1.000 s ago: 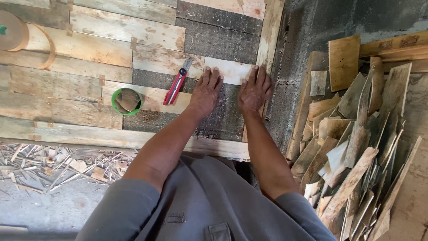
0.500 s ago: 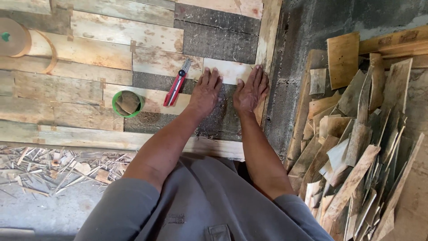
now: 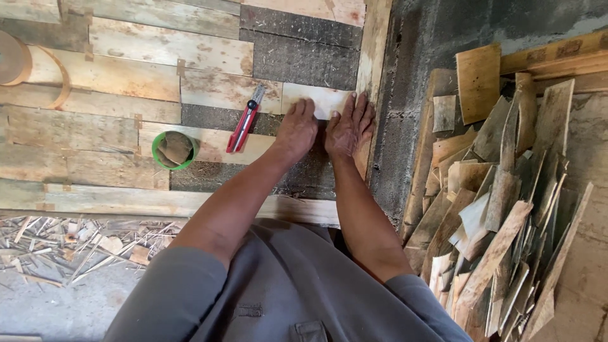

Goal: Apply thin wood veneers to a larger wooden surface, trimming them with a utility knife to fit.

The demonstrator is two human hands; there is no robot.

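Both arms extended forward, converging — left hand [image 3: 296, 130] and right hand [image 3: 348, 126] laid flat, palms down, fingers outstretched, side by side.

A pale short wood strip [image 3: 320, 100] lies flat on the dark board.

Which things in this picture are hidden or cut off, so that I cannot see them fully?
- Head view: the pale strip is partly covered by the left hand and right hand.
- Head view: the tape roll is cut by the left edge.
- Head view: the green cup holds scraps; its bottom is hidden.
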